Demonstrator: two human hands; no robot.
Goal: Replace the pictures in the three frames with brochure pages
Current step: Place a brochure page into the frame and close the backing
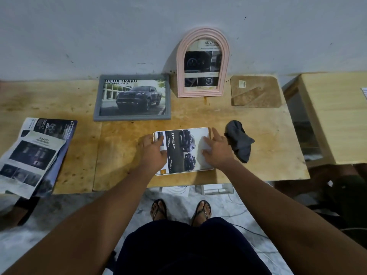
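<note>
In the centre of the frame, a white frame (186,172) lies flat on the wooden table (123,155) with a "Double Cab" brochure page (184,149) on it. The left hand (153,150) grips its left edge. The right hand (218,150) presses the page with spread, straight fingers. A dark cloth (239,139) lies just right of it. A grey frame (132,117) and a pink arched frame (202,31) sit above, both holding brochure pages.

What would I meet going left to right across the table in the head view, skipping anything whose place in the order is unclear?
In order: loose brochure pages → grey frame → pink arched frame → brown backing board.
</note>
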